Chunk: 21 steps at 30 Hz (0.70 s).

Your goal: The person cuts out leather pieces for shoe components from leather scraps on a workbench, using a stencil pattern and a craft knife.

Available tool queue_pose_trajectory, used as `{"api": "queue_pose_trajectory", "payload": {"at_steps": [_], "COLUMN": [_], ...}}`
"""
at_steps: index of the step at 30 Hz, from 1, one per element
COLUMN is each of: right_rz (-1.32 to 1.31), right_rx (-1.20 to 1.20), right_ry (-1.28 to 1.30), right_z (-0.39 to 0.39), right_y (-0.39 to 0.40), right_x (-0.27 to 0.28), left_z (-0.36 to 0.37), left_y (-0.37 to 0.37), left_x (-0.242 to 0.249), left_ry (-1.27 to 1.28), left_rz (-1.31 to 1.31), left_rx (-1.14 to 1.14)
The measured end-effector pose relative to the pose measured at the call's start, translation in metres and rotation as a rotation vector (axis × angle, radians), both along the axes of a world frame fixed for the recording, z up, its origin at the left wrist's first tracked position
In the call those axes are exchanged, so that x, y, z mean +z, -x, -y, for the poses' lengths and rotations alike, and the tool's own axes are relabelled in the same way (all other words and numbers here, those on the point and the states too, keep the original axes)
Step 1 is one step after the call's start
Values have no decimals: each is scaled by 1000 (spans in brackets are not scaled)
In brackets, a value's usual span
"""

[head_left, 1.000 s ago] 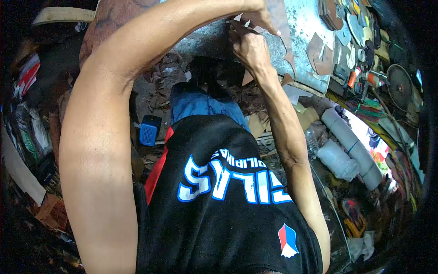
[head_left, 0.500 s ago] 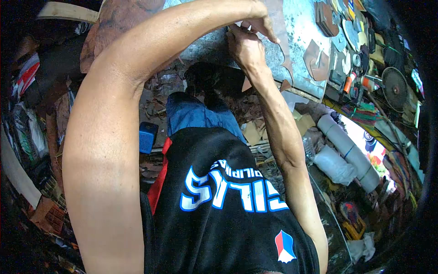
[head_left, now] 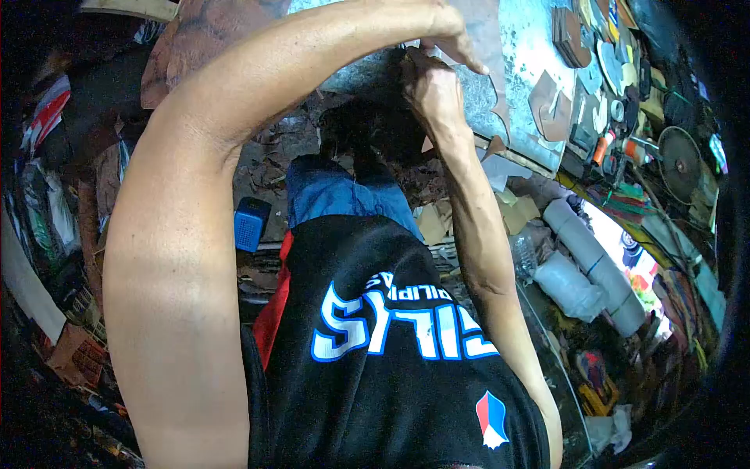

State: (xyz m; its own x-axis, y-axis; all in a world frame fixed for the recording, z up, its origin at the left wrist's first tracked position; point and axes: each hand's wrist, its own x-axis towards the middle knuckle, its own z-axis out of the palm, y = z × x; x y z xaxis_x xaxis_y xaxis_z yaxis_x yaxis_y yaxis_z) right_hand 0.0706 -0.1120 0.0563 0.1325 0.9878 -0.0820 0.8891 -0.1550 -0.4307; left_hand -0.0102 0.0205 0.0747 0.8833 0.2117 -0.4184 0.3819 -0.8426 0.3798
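One view only: a head-worn camera, aimed forward and steeply down along the wearer's own body. The lens is wide; the frame edges curve and darken at the corners. The black shirt (head_left: 391, 367) fills the lower centre, very close to the lens. Both arms run up the frame to the left hand (head_left: 441, 23) and right hand (head_left: 430, 86) at top centre, at the edge of the bench (head_left: 523, 47), upper right. The littered floor (head_left: 266, 156) lies farther off, centre left.
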Motion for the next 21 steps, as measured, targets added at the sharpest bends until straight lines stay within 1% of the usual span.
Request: {"api": "queue_pose_trajectory", "payload": {"at_steps": [2, 4, 5, 11, 14, 16, 17, 20, 21], "right_rz": [13, 2, 2, 20, 14, -49, -49, -71, -79], "right_rx": [20, -83, -82, -102, -73, -111, -109, -111, -105], "right_ry": [18, 137, 137, 43, 36, 8, 9, -43, -55], "right_z": [4, 6, 7, 16, 20, 21, 23, 29, 32], "right_y": [0, 3, 5, 8, 13, 20, 20, 20, 20], "right_x": [-3, -1, 0, 0, 16, 24, 24, 20, 20], "left_z": [1, 2, 3, 5, 7, 7, 12, 19, 23], "left_y": [3, 5, 7, 10, 13, 8, 16, 33, 37], "left_x": [0, 2, 3, -1, -2, -7, -14, -26, -30], "left_ry": [-6, -14, -19, -45, -56, -65, -65, -91, -134], "left_rz": [3, 7, 8, 18, 22, 25, 74, 104, 182], "left_rx": [-4, -10, -14, -34, -42, -45, -42, -19, -1]}}
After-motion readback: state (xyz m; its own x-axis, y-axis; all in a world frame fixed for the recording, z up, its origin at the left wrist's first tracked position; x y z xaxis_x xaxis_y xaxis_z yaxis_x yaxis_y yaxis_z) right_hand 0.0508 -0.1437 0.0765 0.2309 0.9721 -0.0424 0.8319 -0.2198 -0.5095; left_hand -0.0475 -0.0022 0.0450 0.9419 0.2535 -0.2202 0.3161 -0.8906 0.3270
